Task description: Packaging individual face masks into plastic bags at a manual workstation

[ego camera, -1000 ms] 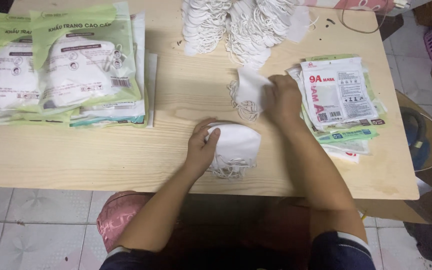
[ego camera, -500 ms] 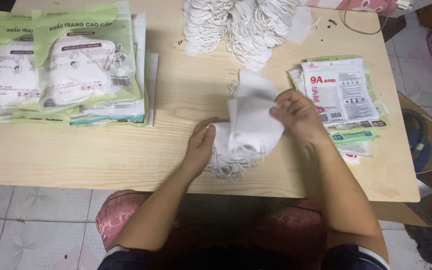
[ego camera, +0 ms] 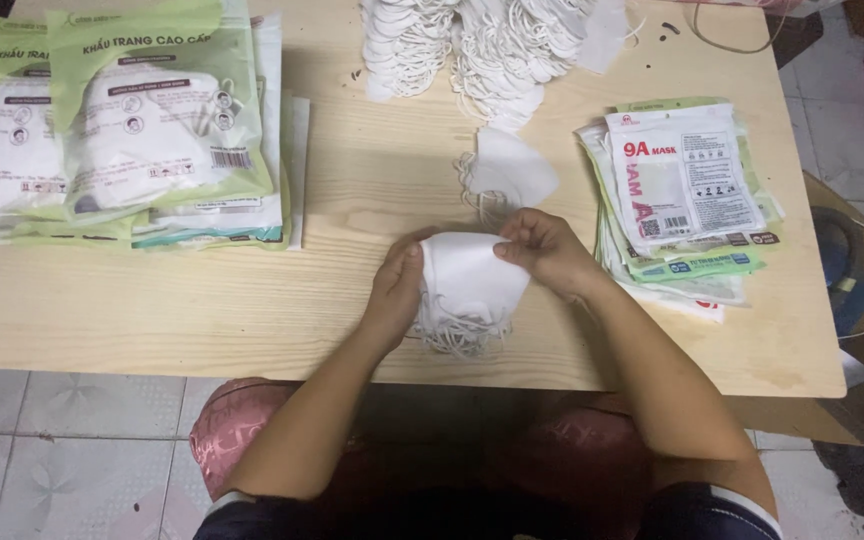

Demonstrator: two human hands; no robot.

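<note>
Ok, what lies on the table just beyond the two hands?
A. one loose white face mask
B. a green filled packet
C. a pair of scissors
A: a single loose white fabric face mask lies on the light wooden table, just past both hands.

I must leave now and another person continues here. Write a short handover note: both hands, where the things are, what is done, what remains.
Left hand and right hand together hold a small stack of white folded face masks at the wooden table's front edge.
One loose white mask lies just behind.
Big heap of white masks at the far edge.
Done: filled green-and-white pouches stacked far left.
Left: flat empty printed pouches on the right; held stack is not yet bagged.
</note>
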